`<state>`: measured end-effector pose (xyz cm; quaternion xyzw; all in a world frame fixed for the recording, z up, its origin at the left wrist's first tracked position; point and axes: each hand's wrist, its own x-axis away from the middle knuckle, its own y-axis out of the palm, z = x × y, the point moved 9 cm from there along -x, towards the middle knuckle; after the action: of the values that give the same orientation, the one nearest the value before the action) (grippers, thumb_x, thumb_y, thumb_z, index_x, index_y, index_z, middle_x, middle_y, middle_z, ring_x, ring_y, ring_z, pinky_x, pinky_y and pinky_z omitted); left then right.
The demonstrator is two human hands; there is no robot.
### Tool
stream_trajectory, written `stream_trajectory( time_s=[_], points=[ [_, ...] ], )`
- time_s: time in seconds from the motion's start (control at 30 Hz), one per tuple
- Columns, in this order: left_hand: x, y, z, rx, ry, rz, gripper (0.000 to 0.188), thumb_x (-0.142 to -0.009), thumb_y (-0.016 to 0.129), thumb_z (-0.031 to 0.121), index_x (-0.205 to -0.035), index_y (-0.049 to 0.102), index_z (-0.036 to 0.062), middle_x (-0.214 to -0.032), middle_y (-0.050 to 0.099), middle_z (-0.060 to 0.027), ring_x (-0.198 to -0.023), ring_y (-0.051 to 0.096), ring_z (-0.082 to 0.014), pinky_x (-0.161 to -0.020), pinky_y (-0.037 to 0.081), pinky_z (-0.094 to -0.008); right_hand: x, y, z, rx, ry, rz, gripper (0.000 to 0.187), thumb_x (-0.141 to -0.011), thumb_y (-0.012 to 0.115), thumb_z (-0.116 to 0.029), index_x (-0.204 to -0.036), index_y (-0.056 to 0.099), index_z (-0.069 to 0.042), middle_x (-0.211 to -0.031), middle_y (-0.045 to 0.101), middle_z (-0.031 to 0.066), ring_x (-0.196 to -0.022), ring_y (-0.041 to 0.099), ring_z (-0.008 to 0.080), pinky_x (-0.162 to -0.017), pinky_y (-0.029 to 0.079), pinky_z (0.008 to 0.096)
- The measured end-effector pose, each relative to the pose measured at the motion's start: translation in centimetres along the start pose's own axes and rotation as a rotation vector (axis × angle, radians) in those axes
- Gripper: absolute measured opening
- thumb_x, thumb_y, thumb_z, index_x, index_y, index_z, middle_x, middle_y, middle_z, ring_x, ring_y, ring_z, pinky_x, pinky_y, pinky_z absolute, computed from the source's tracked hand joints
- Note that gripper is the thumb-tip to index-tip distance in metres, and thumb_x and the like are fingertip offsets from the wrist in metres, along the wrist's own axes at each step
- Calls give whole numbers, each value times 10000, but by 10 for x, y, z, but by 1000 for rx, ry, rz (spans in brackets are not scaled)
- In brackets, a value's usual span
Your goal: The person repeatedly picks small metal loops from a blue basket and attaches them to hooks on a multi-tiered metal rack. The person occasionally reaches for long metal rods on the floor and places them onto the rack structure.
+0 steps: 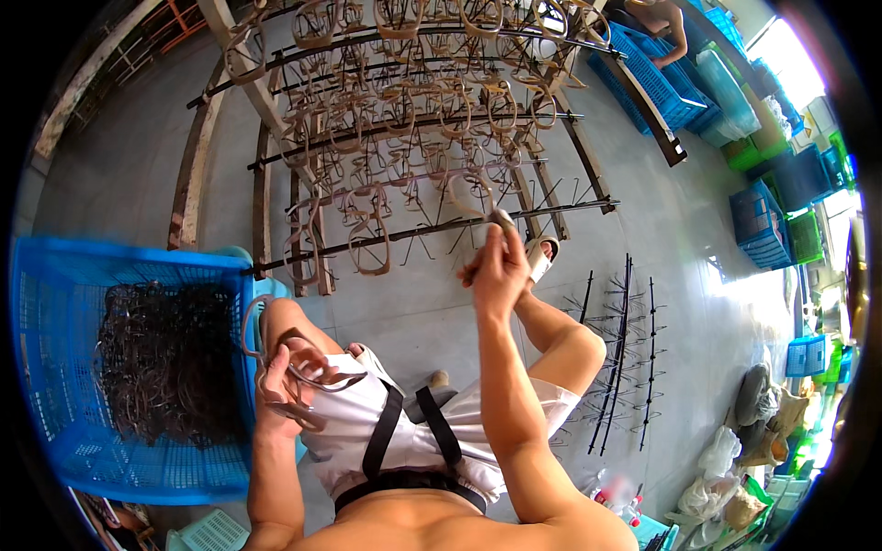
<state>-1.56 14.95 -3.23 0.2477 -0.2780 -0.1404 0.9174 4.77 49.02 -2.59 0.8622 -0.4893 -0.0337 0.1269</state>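
Note:
My left hand [283,384] is closed on several glossy brown loop-shaped pieces [310,421], beside my knee and next to a blue basket. My right hand [501,266] reaches forward to the nearest bar of a rack [404,236], its fingers closed on a brown loop [487,215] at the right part of that bar. Blur and the fingers hide exactly where this loop touches the bar. Many similar brown loops [372,243] hang on thin hooks along the rack's bars. Some hooks near my right hand carry nothing.
At my left, the blue basket [133,487] holds a dark tangled heap [175,363]. Loose hook bars [625,358] lie on the grey floor [684,358] at right. Blue crates [761,225] and plastic bags [721,459] line the right side. Another person's arm [678,37] shows at the far right.

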Motion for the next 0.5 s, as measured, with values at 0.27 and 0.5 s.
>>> stream_trajectory(
  time_s=[0.27, 0.5],
  points=[
    [4, -8, -20, -26, -120, 67, 268, -946, 445, 341, -1068, 556, 130, -904, 636, -70, -805, 628, -189, -535, 538, -331, -17, 28, 33, 22, -15, 71, 187, -936, 478, -145, -998, 578, 0, -578, 496, -8, -433, 397, 36, -353, 352, 221],
    [3, -5, -33, -10, -255, 91, 279, -857, 572, 198, -1056, 581, 2, -900, 623, -89, -780, 613, -161, -523, 476, -197, -25, 26, 37, 95, -170, 88, 207, -939, 474, -137, -1054, 579, 0, -645, 554, -6, -454, 393, 25, -414, 325, 196]
  ],
)
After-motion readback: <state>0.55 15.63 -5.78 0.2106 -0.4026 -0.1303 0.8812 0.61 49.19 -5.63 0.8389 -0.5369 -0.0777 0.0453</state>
